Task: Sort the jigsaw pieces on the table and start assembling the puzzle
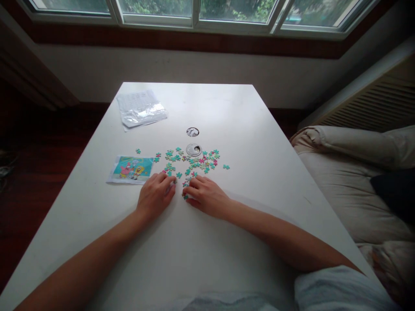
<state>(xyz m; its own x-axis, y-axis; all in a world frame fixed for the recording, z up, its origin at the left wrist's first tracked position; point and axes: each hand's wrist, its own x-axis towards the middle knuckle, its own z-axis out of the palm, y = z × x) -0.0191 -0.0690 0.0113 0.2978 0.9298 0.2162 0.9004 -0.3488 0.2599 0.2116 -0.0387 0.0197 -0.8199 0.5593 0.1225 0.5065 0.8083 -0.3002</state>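
Small jigsaw puzzle pieces (194,164), mostly green with some pink, lie loosely spread across the white table (259,142). My left hand (155,192) rests at the near left of the pieces, thumb and fingers curled together. Something tiny shows at its fingertips, too small to make out. Opposite it, my right hand (209,196) is closed at the fingertips over a puzzle piece (185,197), with more pieces beside its fingers. A picture card (134,169) with cartoon characters on a green ground lies left of my left hand.
A clear plastic bag with paper (141,108) lies at the far left of the table. Two round fittings, a grey ring (193,150) and a smaller disc (192,131), sit beyond the pieces. A cushioned beige seat (350,181) stands to the right.
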